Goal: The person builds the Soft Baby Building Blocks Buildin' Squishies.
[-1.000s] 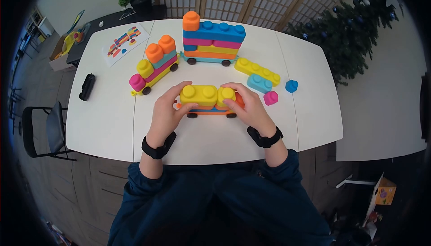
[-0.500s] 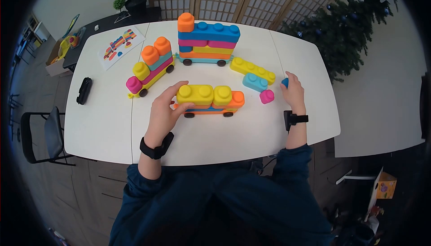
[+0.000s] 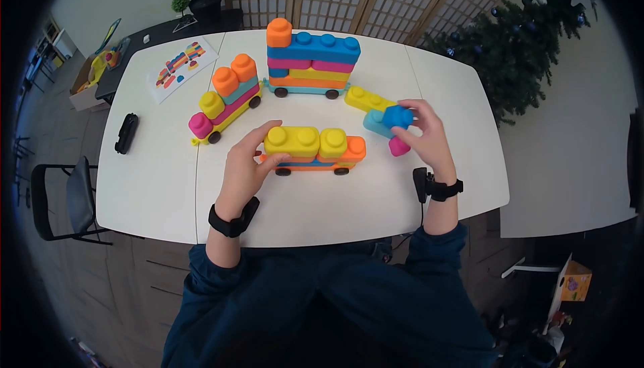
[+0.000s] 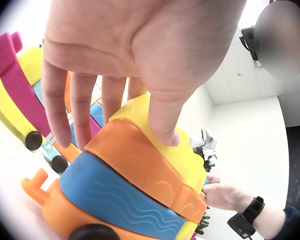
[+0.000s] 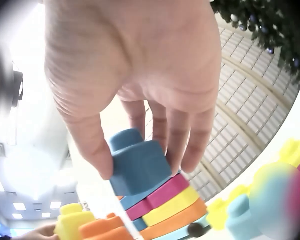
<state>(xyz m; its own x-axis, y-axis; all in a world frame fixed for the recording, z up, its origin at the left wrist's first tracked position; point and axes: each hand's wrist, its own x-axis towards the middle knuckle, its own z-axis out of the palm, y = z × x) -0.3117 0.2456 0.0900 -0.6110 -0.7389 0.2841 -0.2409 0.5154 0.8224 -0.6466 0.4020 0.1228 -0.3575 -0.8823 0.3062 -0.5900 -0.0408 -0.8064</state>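
Note:
My left hand [image 3: 243,167] holds the left end of a long yellow building block [image 3: 290,143], thumb on the near side and fingers behind. That block tops a small wheeled toy wagon, beside a small yellow block [image 3: 333,145] and an orange block [image 3: 356,148]. Below them, the left wrist view shows a blue block with wavy lines [image 4: 120,195] on the orange base. Between thumb and fingers, my right hand [image 3: 435,145] pinches a small blue block [image 5: 140,165]. It is held over a light blue block [image 3: 377,125] and a pink block [image 3: 398,146].
Behind the hands stands a tall block wagon [image 3: 312,66], with a second wagon [image 3: 228,103] to its left. A long yellow block [image 3: 365,99] lies at the right. A printed picture sheet [image 3: 181,66] and a black case [image 3: 126,133] lie on the white table [image 3: 154,193].
My right hand left the wagon, reached right to the small blue block, picked it up and brought it back leftward. My left hand stays on the long yellow block.

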